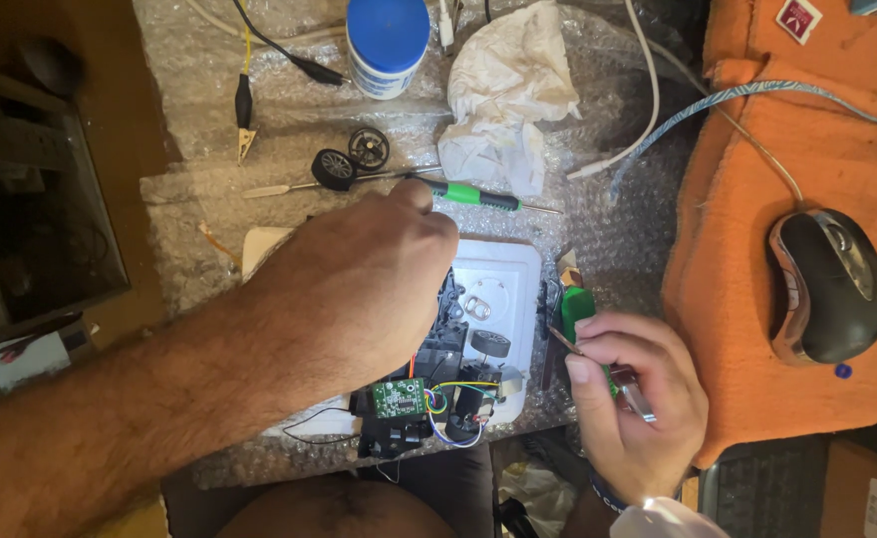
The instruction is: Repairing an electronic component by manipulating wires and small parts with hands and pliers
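Observation:
My left hand (359,289) reaches over a white tray (503,264) that carries a taken-apart toy chassis with a green circuit board (399,399), coloured wires and a small black wheel (490,344). Its bunched fingertips touch the near end of a green and black screwdriver (473,195) lying beyond the tray; whether they grip it is hidden. My right hand (638,418), to the right of the tray, pinches thin metal tweezers (558,339) with their tip pointing at the tray's right edge. A green handle (578,304) shows just behind those fingers.
Bubble wrap (209,209) covers the table. Behind the tray lie a loose wheel (334,167), a black rim (369,147), a blue-lidded jar (387,40), crumpled tissue (508,90) and a clip lead (244,110). A computer mouse (827,284) rests on an orange cloth (757,199) at right.

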